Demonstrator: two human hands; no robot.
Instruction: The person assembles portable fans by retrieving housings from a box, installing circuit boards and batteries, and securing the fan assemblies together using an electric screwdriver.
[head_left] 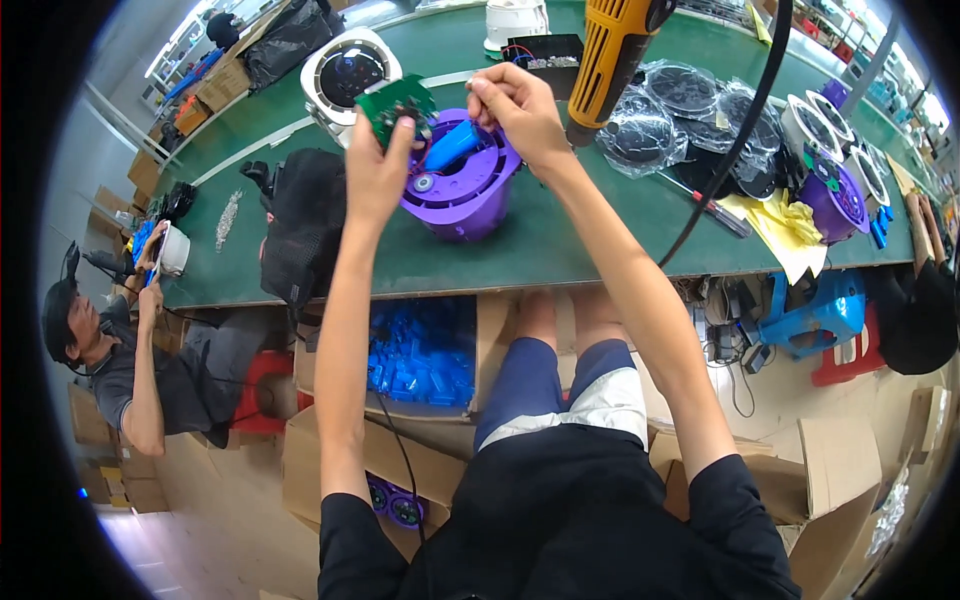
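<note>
On the green workbench stands a purple round housing [458,218], its top uncovered. Inside it lies a blue wrapped battery pack [452,148], next to thin red wires. My left hand [378,170] grips a green circuit board [392,105] by its edge, tilted above the housing's left rim. My right hand [522,112] is closed in a pinch over the far right rim; whatever is between its fingertips is too small to make out. Behind the circuit board sits a white device with a round dark face [350,75].
A yellow-and-black power tool [612,65] hangs right of my right hand, near a black cable [735,150]. Plastic-wrapped discs [680,105] lie beyond. A black bag [305,220] rests at left. Below the bench is a box of blue packs [420,350]. A co-worker [130,350] sits left.
</note>
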